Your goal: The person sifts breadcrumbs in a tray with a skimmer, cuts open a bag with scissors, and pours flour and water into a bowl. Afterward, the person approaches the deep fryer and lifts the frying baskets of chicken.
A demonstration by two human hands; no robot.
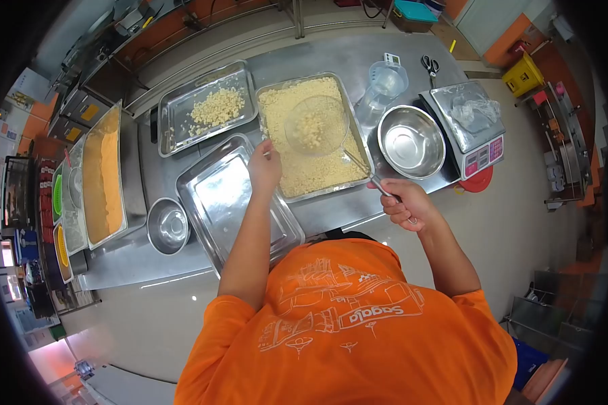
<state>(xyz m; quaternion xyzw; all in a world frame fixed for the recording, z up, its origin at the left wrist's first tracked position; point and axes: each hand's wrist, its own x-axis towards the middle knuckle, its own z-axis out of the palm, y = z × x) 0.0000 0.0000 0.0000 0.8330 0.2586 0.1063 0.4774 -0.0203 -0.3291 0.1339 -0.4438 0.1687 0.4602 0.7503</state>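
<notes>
A round mesh strainer [317, 126] with pale yellow lumps in it is over a deep metal tray [359, 152] full of pale yellow crumbs. My right hand [405, 204] is closed around the strainer's long handle, to the right of the tray's near corner. At the tray's left edge is my left hand [265, 167], its fingers bent near the rim; whether they touch anything is too small to tell. Left of it, a shallower metal tray [172, 128] bears a scatter of similar lumps. A bare, shiny metal tray [226, 192] lies nearer to me.
Right of the crumbs are a steel bowl [412, 142], a clear plastic jug [388, 79], black scissors [430, 65] and a scale [478, 152] with crumpled plastic on it. On the left stand a small steel bowl [168, 226] and a deep pan [123, 202] with orange contents.
</notes>
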